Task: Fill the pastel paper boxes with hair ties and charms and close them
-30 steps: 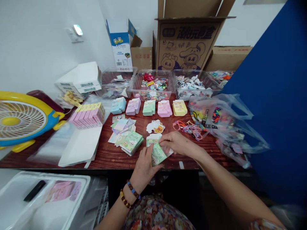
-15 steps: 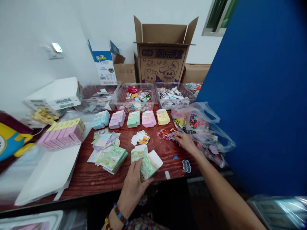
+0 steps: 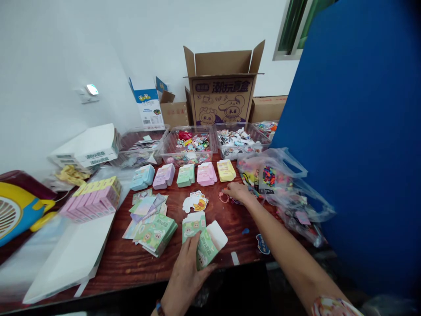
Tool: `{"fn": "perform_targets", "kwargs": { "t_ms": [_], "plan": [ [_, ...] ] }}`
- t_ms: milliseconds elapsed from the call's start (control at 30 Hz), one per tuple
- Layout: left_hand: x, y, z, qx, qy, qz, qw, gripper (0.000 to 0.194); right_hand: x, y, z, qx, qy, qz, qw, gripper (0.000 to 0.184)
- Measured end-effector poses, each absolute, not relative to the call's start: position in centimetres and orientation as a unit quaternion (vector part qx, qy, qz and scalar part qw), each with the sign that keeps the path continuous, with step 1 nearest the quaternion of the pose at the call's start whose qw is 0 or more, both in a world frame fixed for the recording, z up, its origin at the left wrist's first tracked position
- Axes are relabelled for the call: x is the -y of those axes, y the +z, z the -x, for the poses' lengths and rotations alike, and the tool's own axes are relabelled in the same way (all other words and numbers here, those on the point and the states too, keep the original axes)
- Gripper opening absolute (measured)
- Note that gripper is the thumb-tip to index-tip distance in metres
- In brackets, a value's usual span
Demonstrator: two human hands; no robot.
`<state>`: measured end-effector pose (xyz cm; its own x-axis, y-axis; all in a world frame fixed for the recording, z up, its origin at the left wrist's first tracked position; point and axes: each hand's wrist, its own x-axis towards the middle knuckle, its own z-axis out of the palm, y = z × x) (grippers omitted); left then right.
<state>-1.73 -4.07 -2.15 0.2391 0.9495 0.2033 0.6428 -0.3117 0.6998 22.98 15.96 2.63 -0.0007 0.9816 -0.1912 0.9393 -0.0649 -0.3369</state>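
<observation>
My left hand (image 3: 187, 271) is wrapped round a small green printed box (image 3: 206, 249) whose white end flap stands open. Another green box (image 3: 193, 224) lies just behind it on the table. Farther right, my right hand (image 3: 239, 192) pinches at a heap of coloured elastic bands (image 3: 224, 197); the hand covers most of the heap. Between the hands lie some character cutouts (image 3: 196, 202), one a yellow duck. A stack of green cards or flat boxes (image 3: 158, 235) sits left of my left hand, with loose pastel cards (image 3: 144, 205) behind it.
Small pastel boxes (image 3: 186, 175) form a row across the table. Behind them stand clear bins (image 3: 188, 157) of trinkets and a large open carton (image 3: 222, 101). Plastic bags (image 3: 283, 173) and a blue panel (image 3: 345, 145) bound the right; pink-yellow boxes (image 3: 95, 199) stand left.
My right hand has moved left over the elastic bands, covering more of them. My left hand still holds the green box. The camera view has tipped up slightly.
</observation>
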Motion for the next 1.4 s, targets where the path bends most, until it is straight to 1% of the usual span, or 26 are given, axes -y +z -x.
{"fn": "perform_targets", "kwargs": {
  "t_ms": [100,167,333,433,600,667,733,800,867,1000,1067,1133,1200,1233,1333,1400],
  "plan": [
    [3.7,-2.0,1.5,-0.532,0.309,-0.744,0.261,0.076,-15.7,2.6,-22.5,0.689,0.207,0.69,0.076,0.017],
    [3.5,-1.8,1.3,-0.536,0.312,-0.739,0.265,0.076,-15.6,2.9,-22.4,0.693,0.227,0.676,0.104,0.011],
    [2.2,-2.0,1.4,-0.538,0.35,-0.727,0.244,0.074,-14.9,5.0,-23.3,0.693,0.318,0.617,0.195,0.016],
    [0.9,-1.8,1.0,-0.551,0.354,-0.716,0.241,0.072,-13.8,7.1,-23.8,0.693,0.374,0.572,0.23,0.015],
    [-0.6,-0.3,-0.3,-0.563,0.331,-0.716,0.248,0.064,-10.5,10.1,-23.4,0.617,0.566,0.445,0.317,0.021],
    [-0.7,0.2,-0.7,-0.559,0.324,-0.716,0.264,0.065,-9.3,10.4,-22.9,0.586,0.615,0.409,0.332,0.024],
    [-0.7,0.6,-0.9,-0.554,0.329,-0.71,0.285,0.068,-8.4,10.1,-22.5,0.575,0.634,0.4,0.328,0.025],
    [-0.5,0.8,-0.9,-0.544,0.34,-0.705,0.303,0.071,-7.9,9.3,-22.2,0.583,0.623,0.419,0.311,0.023],
    [-0.4,0.9,-0.8,-0.534,0.347,-0.707,0.307,0.071,-7.6,8.6,-22.2,0.617,0.574,0.452,0.293,0.017],
    [-0.2,0.8,-1.0,-0.536,0.339,-0.724,0.272,0.074,-6.4,8.3,-22.1,0.73,0.402,0.487,0.261,0.008],
    [-0.1,0.7,-1.3,-0.535,0.33,-0.738,0.245,0.075,-5.7,8.7,-21.8,0.786,0.3,0.495,0.216,0.01],
    [-0.1,0.6,-1.7,-0.531,0.32,-0.752,0.223,0.077,-5.1,9.1,-21.3,0.825,0.23,0.491,0.159,0.015],
    [-0.1,0.6,-2.1,-0.533,0.308,-0.757,0.217,0.078,-4.9,9.4,-21.0,0.843,0.226,0.471,0.129,0.019],
    [-0.2,0.6,-2.2,-0.536,0.302,-0.757,0.22,0.079,-5.0,9.5,-21.0,0.842,0.242,0.462,0.136,0.021],
    [-0.3,0.7,-2.3,-0.551,0.293,-0.746,0.234,0.079,-5.0,9.6,-21.9,0.805,0.288,0.472,0.213,0.023],
    [-0.4,0.7,-2.2,-0.557,0.292,-0.739,0.241,0.079,-4.7,9.2,-22.9,0.779,0.296,0.498,0.242,0.021]
  ]
}}
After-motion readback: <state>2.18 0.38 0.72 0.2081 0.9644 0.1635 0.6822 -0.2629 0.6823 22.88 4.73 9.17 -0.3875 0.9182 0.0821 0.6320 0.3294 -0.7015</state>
